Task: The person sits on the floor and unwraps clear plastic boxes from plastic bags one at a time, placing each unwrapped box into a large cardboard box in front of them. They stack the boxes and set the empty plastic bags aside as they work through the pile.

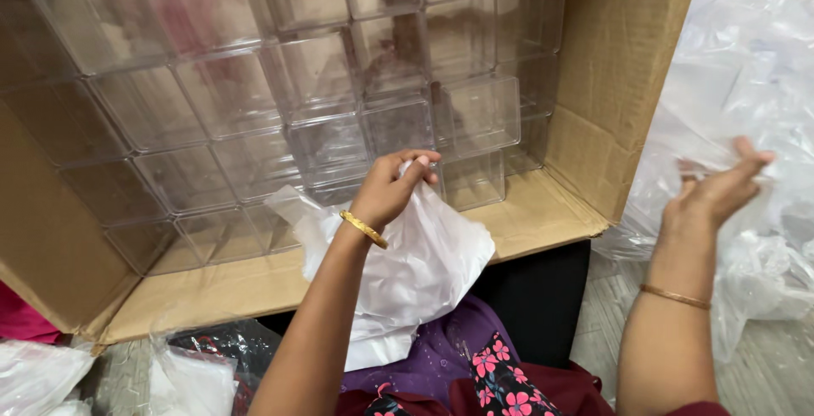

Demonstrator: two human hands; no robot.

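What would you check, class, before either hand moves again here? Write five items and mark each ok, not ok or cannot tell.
1. Left hand grips the white plastic bag: ok.
2. Right hand touches the clear plastic sheeting: ok.
3. Right hand's grip closed: cannot tell.
4. Clear plastic boxes stacked inside the cardboard carton: ok.
5. White plastic bag's contents visible: not ok.
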